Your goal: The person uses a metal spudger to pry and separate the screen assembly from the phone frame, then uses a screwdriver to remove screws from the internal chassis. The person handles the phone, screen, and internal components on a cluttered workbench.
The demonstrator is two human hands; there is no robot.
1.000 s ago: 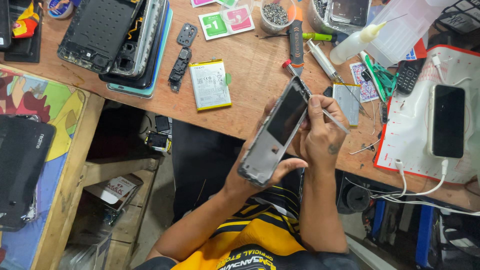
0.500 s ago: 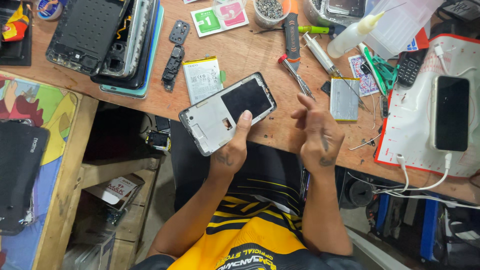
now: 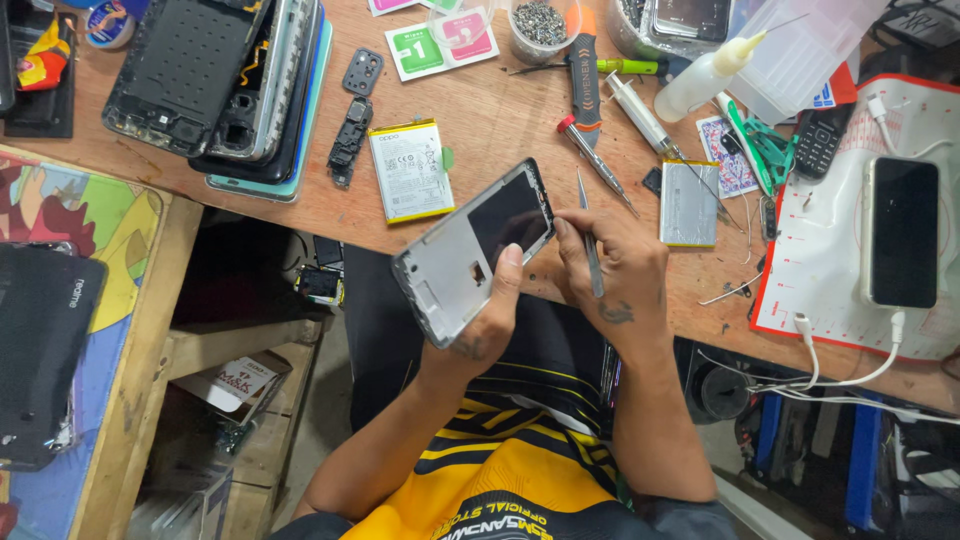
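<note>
My left hand [image 3: 487, 325] grips an opened phone frame [image 3: 470, 250], silver inside with a dark panel at its upper end, tilted over the front edge of the wooden bench [image 3: 500, 110]. My right hand [image 3: 612, 272] holds thin metal tweezers [image 3: 588, 235] upright, its fingertips touching the frame's right edge. A flat phone battery [image 3: 410, 170] with a yellow border lies on the bench just left of the frame.
Stacked phone back covers [image 3: 220, 80] lie far left. A screwdriver [image 3: 597, 165], syringe [image 3: 640, 115], glue bottle [image 3: 705, 75], silver battery [image 3: 689, 203] and screw cup [image 3: 540, 25] sit beyond my hands. A black phone [image 3: 902, 230] charges on a white mat [image 3: 830, 270] at right.
The frame was first edge-on, then turned flat with its inside up. My right hand moved from apart to the frame's right edge, tweezers raised.
</note>
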